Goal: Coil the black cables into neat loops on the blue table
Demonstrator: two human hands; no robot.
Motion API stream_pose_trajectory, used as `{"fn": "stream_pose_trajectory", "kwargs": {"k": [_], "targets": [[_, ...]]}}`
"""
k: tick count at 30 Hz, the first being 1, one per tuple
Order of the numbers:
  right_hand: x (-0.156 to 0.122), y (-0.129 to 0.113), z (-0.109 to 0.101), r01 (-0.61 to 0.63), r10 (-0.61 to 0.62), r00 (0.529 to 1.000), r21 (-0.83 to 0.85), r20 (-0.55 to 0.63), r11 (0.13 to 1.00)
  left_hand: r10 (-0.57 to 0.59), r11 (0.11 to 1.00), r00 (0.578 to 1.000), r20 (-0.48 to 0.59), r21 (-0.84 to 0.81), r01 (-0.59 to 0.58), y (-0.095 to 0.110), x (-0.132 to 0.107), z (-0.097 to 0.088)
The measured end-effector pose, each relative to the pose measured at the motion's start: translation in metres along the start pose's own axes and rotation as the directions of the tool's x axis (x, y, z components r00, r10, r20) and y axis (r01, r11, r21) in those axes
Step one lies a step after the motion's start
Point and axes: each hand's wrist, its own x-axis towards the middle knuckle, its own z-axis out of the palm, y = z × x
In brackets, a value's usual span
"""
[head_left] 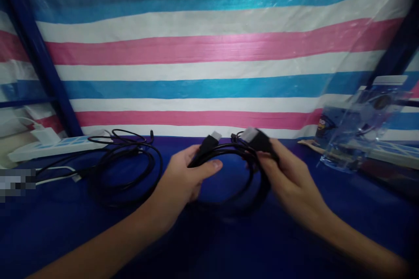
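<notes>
A black cable with a plug at each end is wound into loops between my two hands, above the blue table. My left hand is closed round the left side of the coil, its thumb lying across the loops. One plug, with a pale tip that looks like a clear cap, sticks up from that grip. On the right side, my right hand pinches the other, larger-looking plug, also pale-tipped and blurred by motion. Part of the coil passes under the right fingers. The exact plug type is hard to tell.
Another coiled black cable lies left on the blue table. Behind it is a white power strip with a charger. To the right stand a clear plastic bottle and a second strip. A striped plastic sheet closes off the back.
</notes>
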Motion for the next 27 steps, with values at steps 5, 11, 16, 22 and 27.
{"fn": "stream_pose_trajectory", "kwargs": {"k": [5,11,16,22,27], "targets": [[0.007,-0.014,-0.008,-0.172,0.158,0.981,0.139,0.108,0.975,0.228,0.973,0.968,0.104,0.017,-0.231,0.001,-0.001,-0.008],[0.008,0.025,0.002,-0.272,0.185,0.898,0.176,0.399,0.946,0.035,0.999,0.972,0.232,-0.015,-0.033,-0.020,0.017,-0.015],[0.009,0.033,0.000,-0.292,0.207,0.859,0.115,0.469,0.950,-0.018,0.999,0.936,0.352,-0.029,0.029,-0.021,0.017,-0.015],[0.013,0.005,-0.008,-0.275,0.161,0.934,0.356,0.318,0.893,-0.055,0.965,0.977,0.205,-0.241,0.104,-0.014,0.015,-0.012],[0.020,0.008,-0.011,-0.389,0.390,0.909,0.636,0.147,0.666,-0.029,0.893,0.971,0.238,-0.430,0.133,-0.007,0.021,-0.022]]}}
